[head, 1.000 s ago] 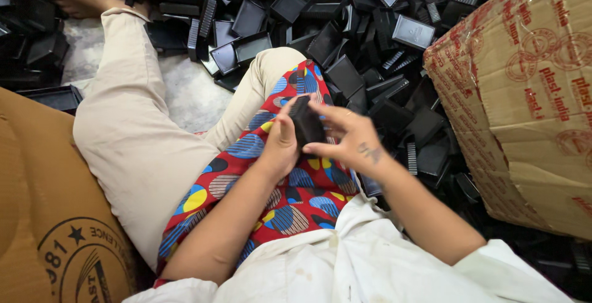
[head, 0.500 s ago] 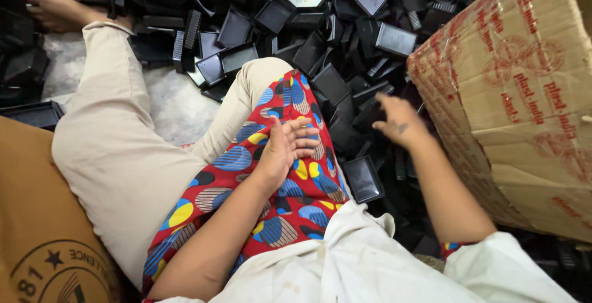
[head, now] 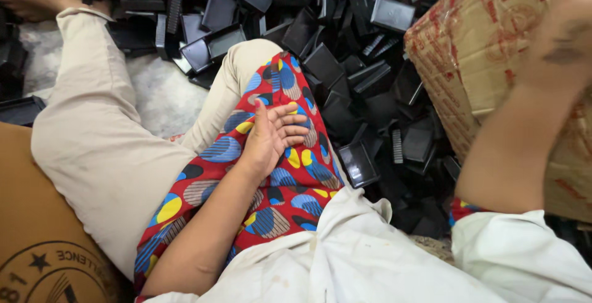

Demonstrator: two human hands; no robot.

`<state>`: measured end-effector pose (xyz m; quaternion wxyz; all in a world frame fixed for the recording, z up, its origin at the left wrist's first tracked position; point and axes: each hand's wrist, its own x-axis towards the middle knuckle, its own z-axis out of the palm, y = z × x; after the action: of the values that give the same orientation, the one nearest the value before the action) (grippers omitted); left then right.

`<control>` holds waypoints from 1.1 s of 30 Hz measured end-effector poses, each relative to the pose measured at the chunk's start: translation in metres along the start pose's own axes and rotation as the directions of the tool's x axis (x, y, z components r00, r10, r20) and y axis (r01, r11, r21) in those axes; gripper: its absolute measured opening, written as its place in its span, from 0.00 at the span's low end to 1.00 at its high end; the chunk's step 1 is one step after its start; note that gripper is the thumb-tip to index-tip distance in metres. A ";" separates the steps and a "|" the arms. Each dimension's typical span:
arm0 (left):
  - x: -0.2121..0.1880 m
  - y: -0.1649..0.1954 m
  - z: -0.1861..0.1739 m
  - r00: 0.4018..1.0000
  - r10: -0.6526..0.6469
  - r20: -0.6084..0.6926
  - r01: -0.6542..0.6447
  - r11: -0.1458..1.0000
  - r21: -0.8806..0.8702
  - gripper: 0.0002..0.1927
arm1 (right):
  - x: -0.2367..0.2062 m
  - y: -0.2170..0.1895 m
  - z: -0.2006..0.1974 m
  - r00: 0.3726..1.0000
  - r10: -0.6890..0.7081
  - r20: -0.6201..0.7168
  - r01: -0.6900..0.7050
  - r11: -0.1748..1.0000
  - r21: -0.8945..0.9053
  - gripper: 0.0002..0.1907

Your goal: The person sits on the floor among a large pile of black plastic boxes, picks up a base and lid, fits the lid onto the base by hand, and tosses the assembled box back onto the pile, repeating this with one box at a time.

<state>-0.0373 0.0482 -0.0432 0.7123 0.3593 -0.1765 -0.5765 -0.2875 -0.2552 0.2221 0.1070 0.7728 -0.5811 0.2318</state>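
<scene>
Head view showed the left hand (head: 274, 136) lying palm-up on the red patterned cloth (head: 277, 186) over the person's lap, fingers loosely spread, holding nothing, probably resting there as a ready spot between picks. Right hand (head: 564, 38) was raised at the frame's right edge against the cardboard box (head: 468, 50), blurred and cropped, so grip could not be told; nothing visible in it. Black plastic trays (head: 357, 161) lay heaped on the floor around the beige-trousered leg (head: 92, 136), nearest one just beside the lap, within easy reach. Another brown carton (head: 37, 247) sat at lower left. White sleeve (head: 524, 260) covered the right upper arm.
</scene>
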 end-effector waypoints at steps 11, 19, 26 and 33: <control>0.003 -0.001 0.000 1.000 -0.001 0.007 0.002 1.000 -0.027 0.36 | -0.106 -0.095 0.127 0.393 -0.858 0.332 0.910 0.415 -0.003 0.44; 0.000 0.000 0.008 1.000 -0.004 0.012 0.005 0.998 -0.067 0.25 | -0.142 -0.087 0.088 0.501 -0.860 0.099 0.795 0.503 0.339 0.25; -0.014 0.011 0.022 0.977 0.208 0.053 -0.201 0.973 -0.117 0.29 | -0.219 -0.120 0.043 0.478 -0.856 -0.196 0.705 0.241 0.668 0.26; -0.010 0.020 0.010 0.962 0.264 -0.075 -0.267 0.963 -0.032 0.30 | -0.219 -0.112 0.073 0.699 -0.566 0.437 -0.488 0.070 0.870 0.21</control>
<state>-0.0330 0.0561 -0.0205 0.7962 0.3375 -0.1858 -0.4665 -0.2121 -0.0670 0.0649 -0.6774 0.6606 -0.2197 0.2376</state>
